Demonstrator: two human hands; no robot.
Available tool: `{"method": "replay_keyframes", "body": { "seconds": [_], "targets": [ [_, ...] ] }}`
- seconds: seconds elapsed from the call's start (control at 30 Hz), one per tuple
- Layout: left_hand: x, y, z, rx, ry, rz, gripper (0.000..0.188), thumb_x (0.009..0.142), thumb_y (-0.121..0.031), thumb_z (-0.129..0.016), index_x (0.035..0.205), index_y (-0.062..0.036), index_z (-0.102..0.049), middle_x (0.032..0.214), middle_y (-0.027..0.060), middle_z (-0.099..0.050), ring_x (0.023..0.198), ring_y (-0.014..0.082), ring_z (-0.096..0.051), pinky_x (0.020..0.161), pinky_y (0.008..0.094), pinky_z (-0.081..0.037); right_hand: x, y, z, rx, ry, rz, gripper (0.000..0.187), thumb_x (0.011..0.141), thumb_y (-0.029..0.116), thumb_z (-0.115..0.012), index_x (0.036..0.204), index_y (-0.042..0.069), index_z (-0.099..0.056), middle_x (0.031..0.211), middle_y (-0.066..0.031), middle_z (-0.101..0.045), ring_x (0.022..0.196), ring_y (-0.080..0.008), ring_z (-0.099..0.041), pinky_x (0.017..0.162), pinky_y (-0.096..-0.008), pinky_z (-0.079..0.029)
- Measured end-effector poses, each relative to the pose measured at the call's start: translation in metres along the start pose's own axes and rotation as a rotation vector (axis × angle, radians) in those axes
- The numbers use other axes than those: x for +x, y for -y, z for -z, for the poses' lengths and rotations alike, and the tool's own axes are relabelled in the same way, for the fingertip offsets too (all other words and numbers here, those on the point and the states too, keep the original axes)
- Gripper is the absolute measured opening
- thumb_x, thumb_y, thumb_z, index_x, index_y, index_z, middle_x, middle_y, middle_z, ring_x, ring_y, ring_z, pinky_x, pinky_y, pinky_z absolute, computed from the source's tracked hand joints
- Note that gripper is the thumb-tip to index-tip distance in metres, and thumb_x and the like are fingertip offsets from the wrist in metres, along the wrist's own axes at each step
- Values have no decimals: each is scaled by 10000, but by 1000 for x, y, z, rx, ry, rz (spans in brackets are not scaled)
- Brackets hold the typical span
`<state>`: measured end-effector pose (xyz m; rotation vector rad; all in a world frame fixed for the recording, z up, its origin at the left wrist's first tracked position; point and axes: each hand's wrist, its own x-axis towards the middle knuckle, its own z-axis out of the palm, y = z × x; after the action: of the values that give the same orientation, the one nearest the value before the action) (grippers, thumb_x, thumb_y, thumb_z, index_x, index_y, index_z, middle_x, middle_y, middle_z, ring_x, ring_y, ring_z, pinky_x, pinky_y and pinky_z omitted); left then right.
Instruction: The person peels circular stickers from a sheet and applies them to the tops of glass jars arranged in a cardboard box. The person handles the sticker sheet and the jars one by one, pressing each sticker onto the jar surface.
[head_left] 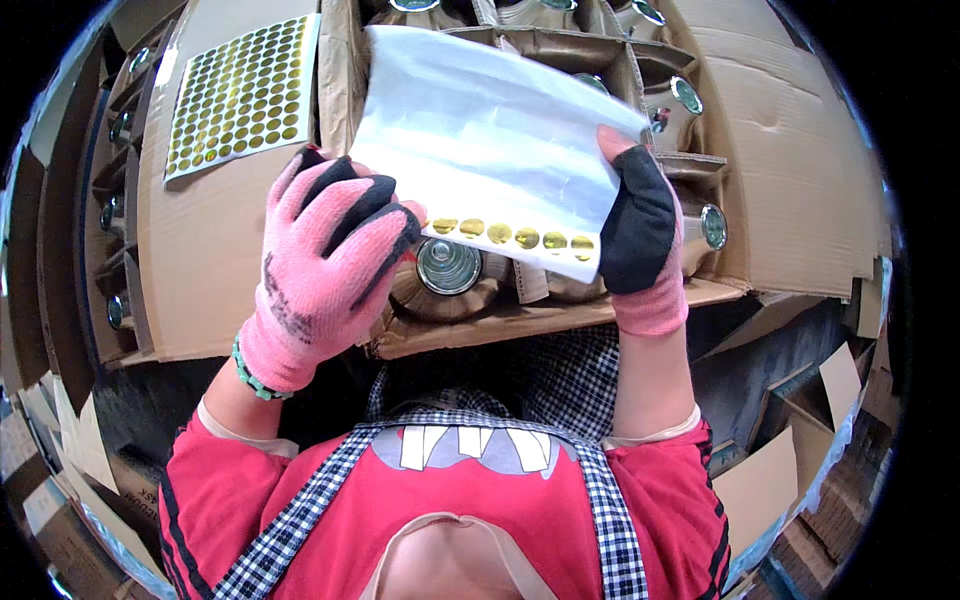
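A white sticker sheet is stretched between my hands above an open cardboard box. Most of its surface is bare, with one row of round gold stickers along the lower edge. My right hand, in a pink and black glove with a bare thumb tip, grips its right side. On the left, my left hand wears a matching glove with bare fingertips; its fingers are closed on the sheet's lower left corner. Just below that corner shows the round mouth of a glass flask standing in the box.
A full sheet of gold round stickers lies on the left cardboard flap. Cardboard dividers separate several flasks, including one at the right. A wide flap spreads out to the right. Another box of flasks stands far left.
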<state>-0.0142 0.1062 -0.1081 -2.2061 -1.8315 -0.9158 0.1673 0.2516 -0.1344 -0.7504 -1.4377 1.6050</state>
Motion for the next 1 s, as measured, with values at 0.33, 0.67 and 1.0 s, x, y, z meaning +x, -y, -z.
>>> {"method": "replay_keyframes", "body": {
  "seconds": [0.33,0.67,1.0],
  "targets": [
    [-6,5,9,153,-195,-38,228,567,-78,-644,790,-88,-599,894,85,-540,889,308,-509,866,503,-339,4,18,1,-219,46,687,544,696,492,-630,929,5,-564,945,-126,-574,944,-268,-524,853,-394,-386],
    [5,-1,14,1,-149,39,397,610,-170,-724,946,-14,-580,973,139,-556,949,331,-513,866,438,-379,-20,35,-22,-600,264,532,231,571,-2,-725,757,24,-590,771,-116,-584,778,-224,-578,712,-299,-454],
    [-3,-15,27,-543,31,352,250,580,4,-651,818,22,-577,764,108,-574,756,217,-566,901,392,-376,-30,41,-27,-232,236,281,304,600,24,-747,873,-15,-618,809,-85,-611,770,-149,-576,723,-247,-455]
  ]
}}
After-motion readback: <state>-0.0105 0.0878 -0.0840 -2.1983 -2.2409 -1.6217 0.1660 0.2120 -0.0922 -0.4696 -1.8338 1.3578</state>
